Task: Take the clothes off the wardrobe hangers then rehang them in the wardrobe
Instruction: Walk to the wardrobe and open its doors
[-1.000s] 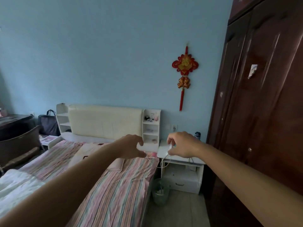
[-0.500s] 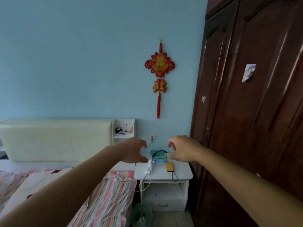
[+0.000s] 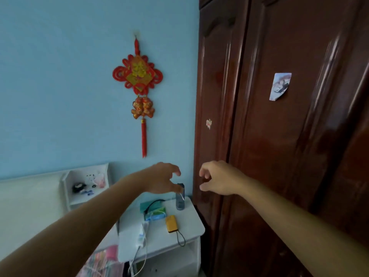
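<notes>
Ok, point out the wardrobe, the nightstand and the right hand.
wardrobe (image 3: 279, 156), head view, door panel.
nightstand (image 3: 191, 222), head view, bare top.
right hand (image 3: 221, 179), head view, back of hand.

The single head camera looks forward and slightly down, close to the wardrobe (image 3: 279, 136) beyond the fingers (image 3: 175, 172).

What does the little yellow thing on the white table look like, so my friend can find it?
Find the tall brown wardrobe; the white bedside table stands right beside it. On the tabletop, in front of a dark bottle, lies the small yellow box. It is the only yellow thing there, with a black loop of cord.
</notes>
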